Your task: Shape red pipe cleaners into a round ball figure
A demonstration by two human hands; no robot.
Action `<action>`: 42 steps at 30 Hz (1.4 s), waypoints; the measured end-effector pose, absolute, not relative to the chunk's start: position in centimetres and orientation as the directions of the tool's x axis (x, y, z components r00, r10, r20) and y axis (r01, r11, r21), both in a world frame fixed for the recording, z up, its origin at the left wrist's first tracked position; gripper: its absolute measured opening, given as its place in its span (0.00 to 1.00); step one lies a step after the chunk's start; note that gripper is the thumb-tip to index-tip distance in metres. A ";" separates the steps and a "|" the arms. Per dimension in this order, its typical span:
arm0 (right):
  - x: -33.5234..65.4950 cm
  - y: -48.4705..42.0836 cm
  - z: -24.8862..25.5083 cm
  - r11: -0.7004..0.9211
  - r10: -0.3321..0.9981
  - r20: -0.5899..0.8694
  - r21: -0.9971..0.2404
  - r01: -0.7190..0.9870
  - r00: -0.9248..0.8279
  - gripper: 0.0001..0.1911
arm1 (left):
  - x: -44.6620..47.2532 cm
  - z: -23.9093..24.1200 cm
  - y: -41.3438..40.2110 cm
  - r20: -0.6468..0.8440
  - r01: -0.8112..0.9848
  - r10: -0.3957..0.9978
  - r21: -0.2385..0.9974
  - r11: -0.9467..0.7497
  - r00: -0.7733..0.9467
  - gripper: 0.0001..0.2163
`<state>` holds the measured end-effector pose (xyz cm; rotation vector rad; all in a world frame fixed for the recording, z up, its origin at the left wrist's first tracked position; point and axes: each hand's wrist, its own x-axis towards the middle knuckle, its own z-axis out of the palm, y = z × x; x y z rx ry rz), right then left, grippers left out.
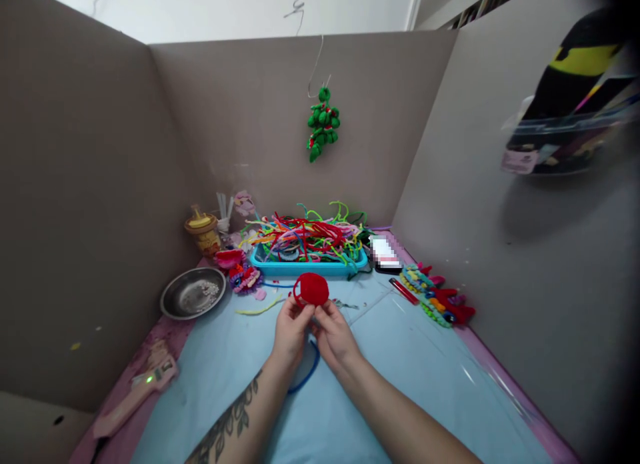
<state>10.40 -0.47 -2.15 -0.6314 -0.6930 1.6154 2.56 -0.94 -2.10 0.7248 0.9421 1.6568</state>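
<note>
"While the red piece [314, 289] is held over the tabletop [410, 371], what pinches it?"

"The person's left grip [291, 329] and right grip [336, 332], both closed on its near edge, probably to steady it and leave its face visible."

"And the tray [310, 269] of fuzzy stems [320, 236]?"

"Beyond it, likely set within easy reach."

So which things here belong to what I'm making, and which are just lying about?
Likely the job: red piece, between your fingers; fuzzy stems; tray; glue gun, its light on.

Likely just about: phone; cup; green ornament, hanging.
</note>
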 end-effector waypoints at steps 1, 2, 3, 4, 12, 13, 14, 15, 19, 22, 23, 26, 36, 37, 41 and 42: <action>10.5 -0.4 -2.0 -0.098 0.993 -0.026 -0.731 -0.676 -0.115 0.15 | 2.7 -2.1 -1.0 -0.002 -0.498 0.974 0.859 -0.115 -0.227 0.12; 10.7 -0.3 -1.9 -0.090 0.994 -0.028 -0.726 -0.681 -0.101 0.14 | 2.8 -2.0 -1.2 -0.015 -0.516 0.982 0.852 -0.086 -0.188 0.12; 10.8 -0.2 -1.7 -0.093 0.994 -0.031 -0.724 -0.683 -0.103 0.14 | 2.8 -1.9 -1.3 -0.030 -0.534 0.987 0.843 -0.059 -0.156 0.11; 11.0 -0.1 -1.4 -0.098 0.993 -0.031 -0.724 -0.683 -0.110 0.14 | 2.9 -1.8 -1.4 -0.044 -0.551 0.990 0.834 -0.036 -0.132 0.11; 12.1 0.6 -1.8 0.022 0.999 0.042 -0.808 -0.589 -0.020 0.10 | 2.8 -1.0 -1.4 -0.060 -0.653 0.996 0.758 -0.002 -0.073 0.18; 12.1 0.7 -2.0 0.036 0.999 0.050 -0.831 -0.556 -0.011 0.09 | 2.8 -1.0 -1.4 -0.061 -0.664 0.995 0.748 -0.007 -0.080 0.17; 12.1 0.7 -2.2 0.046 0.998 0.055 -0.854 -0.518 -0.003 0.08 | 2.7 -1.0 -1.3 -0.067 -0.675 0.994 0.738 -0.011 -0.090 0.16; 12.1 0.7 -2.4 0.053 0.998 0.057 -0.876 -0.479 0.005 0.07 | 2.6 -0.9 -1.3 -0.077 -0.685 0.992 0.729 -0.012 -0.099 0.16; 12.0 0.8 -2.8 0.072 0.997 0.063 -0.934 -0.349 0.036 0.08 | 2.5 -0.8 -1.1 -0.155 -0.720 0.980 0.693 0.017 -0.126 0.15; 11.8 1.0 -3.1 0.082 0.997 0.079 -0.935 -0.344 0.023 0.07 | 2.3 -0.9 -1.0 -0.204 -0.746 0.969 0.665 0.031 -0.142 0.14; 11.8 1.0 -3.1 0.083 0.996 0.088 -0.928 -0.363 0.003 0.07 | 2.3 -1.0 -1.0 -0.216 -0.751 0.966 0.659 0.038 -0.140 0.14; 11.7 1.0 -3.2 0.087 0.994 0.108 -0.908 -0.411 -0.030 0.10 | 2.2 -1.2 -1.0 -0.234 -0.745 0.966 0.663 0.075 -0.111 0.14; 12.8 1.7 -3.6 0.232 0.971 0.231 -0.973 -0.006 0.065 0.13 | 1.5 -2.1 -0.6 -0.254 -0.570 0.931 0.820 0.063 -0.262 0.20; 12.9 1.8 -3.6 0.263 0.963 0.265 -0.964 0.048 0.050 0.13 | 1.2 -2.0 -0.5 -0.221 -0.501 0.925 0.865 0.040 -0.308 0.20; 13.6 2.0 -3.3 0.380 0.925 0.373 -0.887 0.263 -0.077 0.11 | -0.1 -1.2 -0.1 0.017 -0.255 0.986 0.965 -0.059 -0.166 0.21; 13.8 2.0 -3.2 0.392 0.920 0.379 -0.870 0.298 -0.104 0.10 | -0.3 -0.9 -0.2 0.022 -0.241 0.997 0.970 -0.039 -0.074 0.21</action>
